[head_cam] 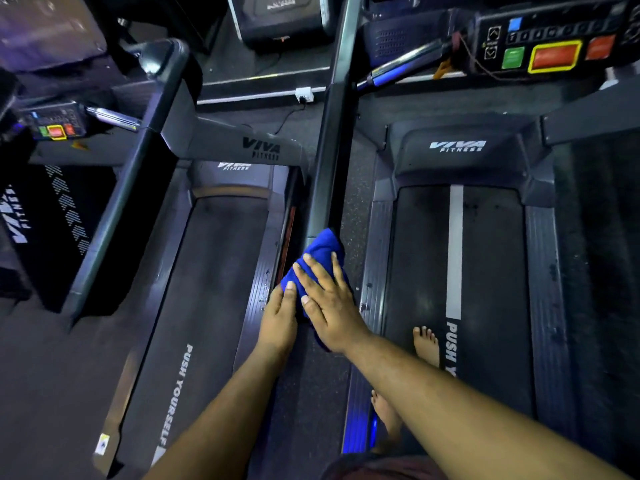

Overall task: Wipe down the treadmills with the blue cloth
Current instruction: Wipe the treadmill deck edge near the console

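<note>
Pressing blue cloth [318,261] flat w/ my right hand [329,306], fingers straight, spread over it. Cloth sits on dark handrail [325,168] between left treadmill [207,271] & right treadmill [485,254]. My left hand [278,317] just beside, fingertips touching cloth's lower edge, relaxed, not clamping. Bare foot [426,344] on right belt.

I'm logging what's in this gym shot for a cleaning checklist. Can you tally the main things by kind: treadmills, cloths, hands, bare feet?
Treadmills: 2, left treadmill and right treadmill
Blue cloth: 1
Hands: 2, left hand and right hand, both on the cloth
Bare feet: 2, one foot on the right belt, other foot at its edge
Total: 7
</note>
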A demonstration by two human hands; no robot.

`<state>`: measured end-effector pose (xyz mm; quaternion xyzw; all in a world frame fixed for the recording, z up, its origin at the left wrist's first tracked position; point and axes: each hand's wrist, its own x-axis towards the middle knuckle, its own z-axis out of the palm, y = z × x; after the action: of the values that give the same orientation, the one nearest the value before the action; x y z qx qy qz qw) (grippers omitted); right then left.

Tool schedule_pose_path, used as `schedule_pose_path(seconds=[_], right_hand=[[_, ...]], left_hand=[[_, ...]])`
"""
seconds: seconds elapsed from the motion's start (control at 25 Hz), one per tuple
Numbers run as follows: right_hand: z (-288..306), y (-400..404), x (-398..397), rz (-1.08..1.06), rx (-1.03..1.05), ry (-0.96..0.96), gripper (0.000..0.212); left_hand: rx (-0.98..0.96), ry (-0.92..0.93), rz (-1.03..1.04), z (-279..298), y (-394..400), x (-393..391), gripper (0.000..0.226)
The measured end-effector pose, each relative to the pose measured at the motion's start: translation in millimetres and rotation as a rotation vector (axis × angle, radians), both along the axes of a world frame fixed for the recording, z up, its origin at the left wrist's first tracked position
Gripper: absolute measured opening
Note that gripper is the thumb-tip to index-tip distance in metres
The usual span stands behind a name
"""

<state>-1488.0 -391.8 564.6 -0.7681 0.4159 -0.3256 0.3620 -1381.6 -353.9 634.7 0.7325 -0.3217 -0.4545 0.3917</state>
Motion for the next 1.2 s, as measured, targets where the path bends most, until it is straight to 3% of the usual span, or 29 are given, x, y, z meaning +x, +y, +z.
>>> schedule_pose_path(seconds=[0.08,0.2,0.28,0.32,0.44,0.48,0.68,0.72,0.8,0.92,1.04,1.2], right_hand=[[-1.1,13.8,-7.4,0.062,0.038,0.037,0.056],[12.8,19.4,-29.5,0.116,0.203,0.055,0.061],[29.8,10.9,-48.3,0.062,0.293,0.045,0.062],[38.4,3.8,-58.1,0.006,0.326,0.037,0.065],[69.1,-22.5,-86.5,-0.118,0.507,-0.093,0.082],[79.5,-31.2,-94.4,-0.115,0.592,-0.182,0.085],[92.5,-104.3,-135.8,-0.176,0.812,-0.504,0.108],[93.8,-124.0,-144.4,-0.195,0.857,-0.548,0.106],[96.2,-158.3,-156.9,-0.233,0.872,-0.596,0.083],[95.4,-206.5,-172.4,-0.293,0.749,-0.587,0.061],[95.6,-250.4,-187.5,-0.301,0.598,-0.414,0.056],[99.1,-305.2,-190.1,-0.348,0.389,-0.202,0.056]], left_hand=[[0.033,-0.244,-0.01,8.5,10.0,0.4,0.018],[0.028,-0.794,-0.2,24.9,10.6,3.2,0.02],[-0.029,-0.887,-0.324,36.5,3.7,-0.8,0.019],[-0.065,-0.777,-0.367,42.3,-0.8,-4.9,0.015],[-0.116,-0.116,-0.341,55.5,-17.9,-24.2,0.013],[-0.121,0.011,-0.308,60.0,-26.3,-29.4,0.011],[-0.151,0.332,-0.145,71.4,-102.0,-60.6,0.018],[-0.156,0.355,-0.1,72.5,-121.8,-69.0,0.018],[-0.172,0.391,-0.004,68.7,-158.2,-84.6,0.023],[-0.149,0.381,0.012,54.0,-201.8,-105.4,0.038],[-0.089,0.182,-0.126,41.7,-234.9,-115.6,0.032],[-0.121,-0.031,-0.146,39.4,-288.5,-111.8,0.046]])
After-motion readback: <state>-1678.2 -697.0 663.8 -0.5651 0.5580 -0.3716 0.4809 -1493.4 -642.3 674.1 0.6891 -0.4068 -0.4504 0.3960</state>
